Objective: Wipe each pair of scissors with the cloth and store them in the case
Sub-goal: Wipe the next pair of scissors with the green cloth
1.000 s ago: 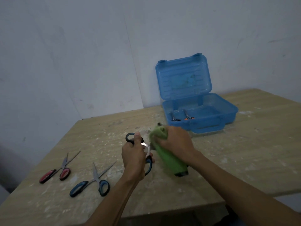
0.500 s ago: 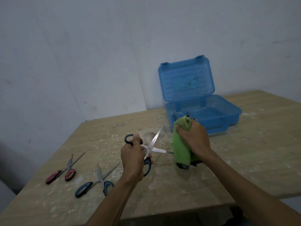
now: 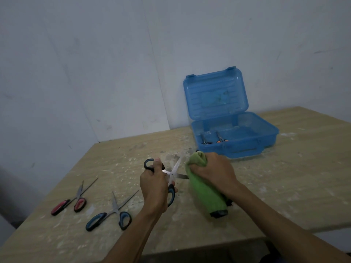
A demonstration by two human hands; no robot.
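Fingers (image 3: 156, 162) of the left hand (image 3: 152, 188) curl round the handles of the black-handled scissors (image 3: 172, 173), blades apart, above the counter (image 3: 284, 177). The right hand (image 3: 214, 169) grips the green cloth (image 3: 207, 194), bunched over one blade tip, hiding it. The blue case (image 3: 235, 149) stands open, far right; the patch inside its lid is unreadable.

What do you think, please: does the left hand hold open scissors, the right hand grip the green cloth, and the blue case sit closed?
No: the head view shows the blue case open, lid raised. The left hand holds open scissors; the right hand grips the green cloth.
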